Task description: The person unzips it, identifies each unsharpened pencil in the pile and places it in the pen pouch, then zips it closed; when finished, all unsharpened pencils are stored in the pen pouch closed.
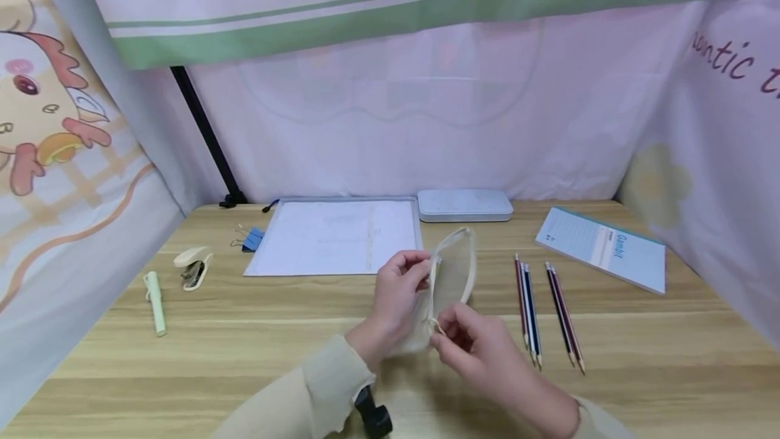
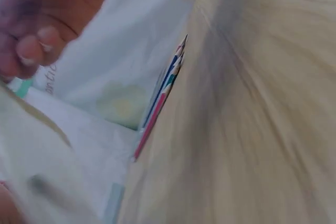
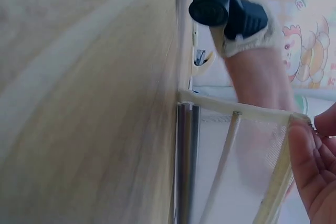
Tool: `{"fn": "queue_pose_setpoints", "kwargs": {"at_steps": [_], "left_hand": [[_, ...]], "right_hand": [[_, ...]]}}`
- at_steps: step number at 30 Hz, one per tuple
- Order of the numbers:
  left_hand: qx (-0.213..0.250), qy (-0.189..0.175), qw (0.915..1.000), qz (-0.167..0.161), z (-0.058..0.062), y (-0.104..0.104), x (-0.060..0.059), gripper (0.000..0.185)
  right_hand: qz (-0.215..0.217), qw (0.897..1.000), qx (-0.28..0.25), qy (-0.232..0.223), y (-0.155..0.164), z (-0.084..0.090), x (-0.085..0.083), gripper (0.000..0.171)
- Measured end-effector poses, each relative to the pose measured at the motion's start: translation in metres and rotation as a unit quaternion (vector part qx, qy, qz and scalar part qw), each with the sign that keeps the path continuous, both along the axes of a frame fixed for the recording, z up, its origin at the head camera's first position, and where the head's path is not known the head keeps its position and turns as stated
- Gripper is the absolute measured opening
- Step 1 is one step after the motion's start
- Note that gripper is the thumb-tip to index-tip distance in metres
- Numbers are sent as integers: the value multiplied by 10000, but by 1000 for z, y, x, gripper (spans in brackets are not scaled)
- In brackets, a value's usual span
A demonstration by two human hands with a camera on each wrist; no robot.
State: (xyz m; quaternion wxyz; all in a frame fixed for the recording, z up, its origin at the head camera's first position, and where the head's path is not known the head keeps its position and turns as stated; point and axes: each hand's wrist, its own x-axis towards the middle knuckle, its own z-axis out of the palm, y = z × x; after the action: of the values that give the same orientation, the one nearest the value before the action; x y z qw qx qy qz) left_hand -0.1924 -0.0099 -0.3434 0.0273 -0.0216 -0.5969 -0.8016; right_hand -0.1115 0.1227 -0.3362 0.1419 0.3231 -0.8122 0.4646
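Observation:
Over the middle of the table, a pale, see-through mesh zip pouch (image 1: 453,269) is held upright, its cream-edged mouth spread apart. My left hand (image 1: 392,293) grips its left side near the top, thumb bent over the edge. Lower down, my right hand (image 1: 481,351) pinches the near end of the zip edge, where a small cream loop shows. The right wrist view has the mesh pouch (image 3: 257,145) side-on, with fingers of the right hand (image 3: 315,166) at its corner. In the left wrist view the pouch (image 2: 37,145) is blurred.
Several pencils (image 1: 529,314) lie in two groups right of the hands, a blue notepad (image 1: 600,249) beyond. Behind are a clipboard with paper (image 1: 329,236) and a flat pale case (image 1: 465,206). A blue binder clip (image 1: 252,240), stapler (image 1: 196,267) and green highlighter (image 1: 156,303) lie left.

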Motion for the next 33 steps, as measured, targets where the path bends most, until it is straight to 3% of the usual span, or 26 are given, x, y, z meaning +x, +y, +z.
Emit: {"fn": "queue_pose_setpoints", "kwargs": {"at_steps": [3, 5, 8, 12, 14, 16, 20, 25, 33], "left_hand": [[-661, 220, 9972, -266, 7, -19, 13, 19], [-1224, 429, 9895, -643, 11, -33, 24, 19], [-2150, 870, 9629, -1380, 14, -47, 41, 19], [-2897, 1594, 9208, -2067, 13, -54, 53, 26], [-3065, 1849, 9071, -2214, 12, -54, 54, 29], [-3205, 1963, 9005, -2186, 10, -53, 54, 28], [-3245, 1787, 9083, -1943, 8, -50, 53, 17], [-3097, 1730, 9204, -1641, 7, -49, 51, 10], [-2776, 1835, 9298, -1575, 5, -54, 48, 10]], "right_hand": [[160, 9982, -289, -497, 1, 1, -1, 11], [253, 9966, -437, -652, 2, 4, -3, 12], [396, 9961, -578, -529, 3, 7, -5, 15], [499, 9966, -626, -198, 3, 10, -10, 23], [570, 9961, -656, -116, 2, 10, -12, 25], [671, 9954, -684, -47, 1, 9, -14, 23], [746, 9939, -771, -253, 1, 8, -17, 14], [455, 9876, -964, -1149, 3, 12, -21, 15], [-39, 9788, -952, -1813, 2, 15, -27, 24]]}}
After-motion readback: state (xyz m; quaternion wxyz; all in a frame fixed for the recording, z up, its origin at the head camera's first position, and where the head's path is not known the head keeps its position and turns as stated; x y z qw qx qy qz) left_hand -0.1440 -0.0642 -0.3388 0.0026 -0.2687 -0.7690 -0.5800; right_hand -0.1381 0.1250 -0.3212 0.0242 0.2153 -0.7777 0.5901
